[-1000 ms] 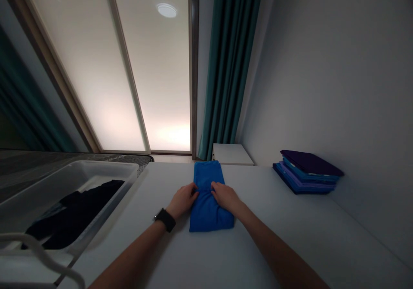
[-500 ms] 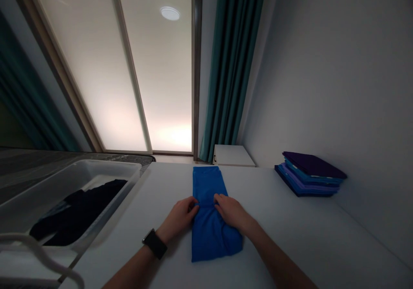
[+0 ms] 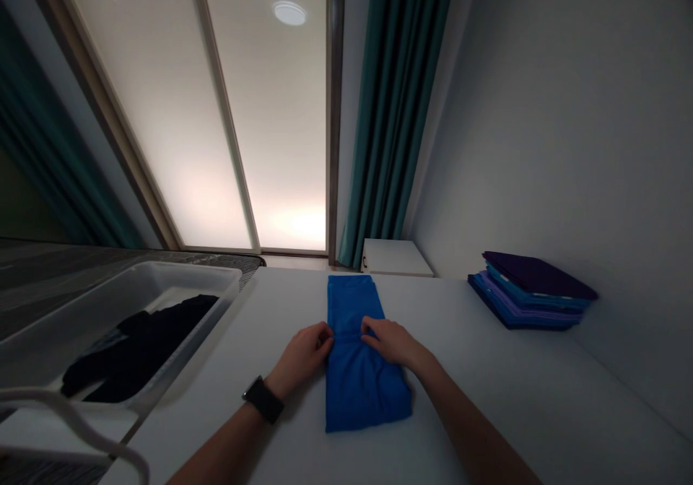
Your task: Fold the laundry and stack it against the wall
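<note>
A bright blue cloth (image 3: 357,384), folded into a long strip, lies on the white table (image 3: 514,398) and runs away from me. My left hand (image 3: 303,355), with a dark watch on its wrist, pinches the strip's left edge at about mid-length. My right hand (image 3: 393,342) rests on the strip's right half, its fingers curled and gripping the fabric at the same crease.
A stack of folded blue and purple cloths (image 3: 533,290) sits at the table's right, by the wall. A clear plastic bin (image 3: 135,290) holding dark clothes (image 3: 135,344) stands at the left. A small white cabinet (image 3: 395,258) and teal curtains (image 3: 395,110) are behind the table.
The blue cloth has slid a little toward me along with both hands. The hands keep their grip at mid-length.
</note>
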`<control>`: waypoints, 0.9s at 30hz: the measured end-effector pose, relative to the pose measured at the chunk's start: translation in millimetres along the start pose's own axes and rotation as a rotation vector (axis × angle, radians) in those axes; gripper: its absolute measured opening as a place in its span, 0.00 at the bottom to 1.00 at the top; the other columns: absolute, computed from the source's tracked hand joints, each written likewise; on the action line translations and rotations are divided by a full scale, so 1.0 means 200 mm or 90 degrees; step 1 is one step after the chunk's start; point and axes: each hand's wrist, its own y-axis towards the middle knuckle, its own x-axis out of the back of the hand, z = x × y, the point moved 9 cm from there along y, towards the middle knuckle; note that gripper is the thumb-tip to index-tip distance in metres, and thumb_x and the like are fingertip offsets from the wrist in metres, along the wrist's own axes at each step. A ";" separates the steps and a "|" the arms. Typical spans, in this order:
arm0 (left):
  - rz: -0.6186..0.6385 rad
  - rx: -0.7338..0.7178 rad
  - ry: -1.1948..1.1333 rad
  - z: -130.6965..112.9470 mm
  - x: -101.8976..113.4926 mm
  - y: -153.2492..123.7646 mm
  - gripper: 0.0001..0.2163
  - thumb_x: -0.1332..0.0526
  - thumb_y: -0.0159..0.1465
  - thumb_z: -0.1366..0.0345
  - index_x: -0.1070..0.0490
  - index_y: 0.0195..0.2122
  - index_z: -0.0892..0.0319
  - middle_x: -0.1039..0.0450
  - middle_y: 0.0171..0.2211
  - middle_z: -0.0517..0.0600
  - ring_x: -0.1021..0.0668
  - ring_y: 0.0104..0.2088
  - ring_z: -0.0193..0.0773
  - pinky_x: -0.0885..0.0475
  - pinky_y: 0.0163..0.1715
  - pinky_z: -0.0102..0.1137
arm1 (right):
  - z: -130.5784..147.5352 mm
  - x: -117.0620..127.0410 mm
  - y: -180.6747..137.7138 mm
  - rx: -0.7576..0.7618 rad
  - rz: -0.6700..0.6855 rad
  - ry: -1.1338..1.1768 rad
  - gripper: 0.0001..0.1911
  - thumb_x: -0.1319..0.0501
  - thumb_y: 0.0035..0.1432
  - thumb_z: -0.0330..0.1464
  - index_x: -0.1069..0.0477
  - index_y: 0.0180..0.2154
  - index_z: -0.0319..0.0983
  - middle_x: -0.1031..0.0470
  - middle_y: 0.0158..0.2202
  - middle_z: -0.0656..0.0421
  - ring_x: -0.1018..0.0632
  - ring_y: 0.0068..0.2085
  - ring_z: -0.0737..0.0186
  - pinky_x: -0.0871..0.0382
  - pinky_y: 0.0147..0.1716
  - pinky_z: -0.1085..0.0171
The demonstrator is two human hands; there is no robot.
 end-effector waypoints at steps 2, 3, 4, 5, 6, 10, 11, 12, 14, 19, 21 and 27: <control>-0.003 0.006 -0.026 0.00 0.01 0.00 0.10 0.48 0.63 0.62 0.29 0.35 0.57 0.24 0.32 0.50 0.24 0.32 0.40 0.33 0.33 0.31 | -0.01 0.00 0.00 -0.001 -0.013 0.018 0.07 0.45 0.64 0.35 0.31 0.42 0.43 0.24 0.42 0.58 0.25 0.42 0.59 0.40 0.37 0.65; -0.006 0.007 -0.037 0.00 0.01 0.01 0.10 0.48 0.63 0.61 0.29 0.35 0.58 0.24 0.31 0.49 0.24 0.32 0.40 0.33 0.33 0.31 | -0.01 0.00 0.00 -0.001 -0.018 0.027 0.07 0.45 0.64 0.35 0.31 0.42 0.43 0.24 0.42 0.58 0.25 0.42 0.59 0.40 0.37 0.65; -0.008 0.006 -0.042 0.00 0.01 0.01 0.10 0.48 0.63 0.61 0.29 0.35 0.58 0.24 0.31 0.49 0.24 0.31 0.39 0.33 0.33 0.31 | -0.01 -0.01 0.00 0.000 -0.023 0.035 0.07 0.45 0.64 0.35 0.31 0.42 0.43 0.24 0.42 0.58 0.25 0.43 0.59 0.40 0.38 0.65; -0.009 0.005 -0.041 0.00 0.01 0.01 0.10 0.47 0.63 0.61 0.29 0.35 0.58 0.24 0.30 0.49 0.24 0.31 0.39 0.33 0.33 0.31 | -0.01 -0.01 0.00 0.001 -0.027 0.040 0.07 0.45 0.64 0.35 0.31 0.42 0.43 0.24 0.42 0.58 0.25 0.43 0.59 0.40 0.38 0.65; -0.010 0.005 -0.033 0.00 0.01 0.01 0.09 0.47 0.63 0.61 0.29 0.35 0.58 0.25 0.30 0.49 0.24 0.31 0.40 0.33 0.33 0.31 | -0.01 -0.01 0.00 0.006 -0.030 0.040 0.06 0.44 0.63 0.35 0.31 0.41 0.43 0.25 0.42 0.58 0.26 0.43 0.59 0.40 0.38 0.65; -0.021 -0.002 0.015 0.01 0.01 0.01 0.09 0.47 0.63 0.62 0.28 0.38 0.57 0.26 0.31 0.49 0.25 0.33 0.41 0.33 0.34 0.32 | -0.02 0.04 -0.01 0.025 -0.080 0.044 0.06 0.43 0.62 0.33 0.30 0.40 0.41 0.27 0.40 0.58 0.27 0.40 0.62 0.40 0.38 0.66; -0.034 -0.006 0.019 0.00 0.02 0.01 0.10 0.47 0.63 0.62 0.29 0.39 0.57 0.26 0.32 0.49 0.25 0.33 0.41 0.32 0.35 0.32 | -0.04 0.07 -0.02 0.023 -0.107 0.048 0.06 0.44 0.62 0.32 0.30 0.39 0.40 0.28 0.40 0.58 0.27 0.39 0.63 0.39 0.38 0.66; -0.048 -0.015 0.022 -0.01 0.04 0.00 0.10 0.48 0.64 0.62 0.29 0.40 0.57 0.26 0.32 0.50 0.25 0.34 0.41 0.32 0.36 0.33 | -0.06 0.11 -0.02 0.013 -0.135 0.052 0.06 0.45 0.62 0.32 0.30 0.39 0.40 0.28 0.39 0.57 0.28 0.38 0.63 0.39 0.38 0.67; -0.080 -0.049 0.029 -0.05 0.07 -0.01 0.11 0.50 0.66 0.63 0.28 0.40 0.57 0.26 0.34 0.51 0.25 0.36 0.42 0.31 0.40 0.34 | -0.14 0.15 -0.04 -0.026 -0.173 0.066 0.08 0.47 0.63 0.31 0.30 0.40 0.39 0.27 0.37 0.57 0.28 0.37 0.63 0.39 0.38 0.67; -0.048 -0.198 0.050 -0.22 0.06 -0.08 0.14 0.48 0.67 0.62 0.28 0.51 0.55 0.28 0.51 0.54 0.28 0.51 0.44 0.35 0.55 0.40 | -0.28 0.14 -0.06 -0.100 -0.151 0.107 0.11 0.51 0.65 0.32 0.30 0.39 0.40 0.25 0.33 0.58 0.26 0.34 0.63 0.41 0.34 0.68; 0.017 -0.239 0.071 -0.26 0.00 -0.10 0.18 0.47 0.68 0.59 0.34 0.59 0.52 0.34 0.59 0.52 0.33 0.58 0.45 0.40 0.60 0.43 | -0.27 0.12 -0.05 -0.095 -0.153 0.103 0.11 0.50 0.64 0.32 0.29 0.39 0.40 0.24 0.34 0.58 0.26 0.35 0.63 0.41 0.34 0.68; 0.113 -0.281 0.122 -0.22 -0.13 -0.13 0.22 0.51 0.70 0.56 0.44 0.65 0.50 0.46 0.66 0.51 0.40 0.65 0.47 0.47 0.64 0.48 | -0.24 0.11 -0.06 -0.108 -0.155 0.123 0.12 0.51 0.63 0.32 0.30 0.41 0.41 0.26 0.31 0.60 0.27 0.32 0.64 0.41 0.32 0.68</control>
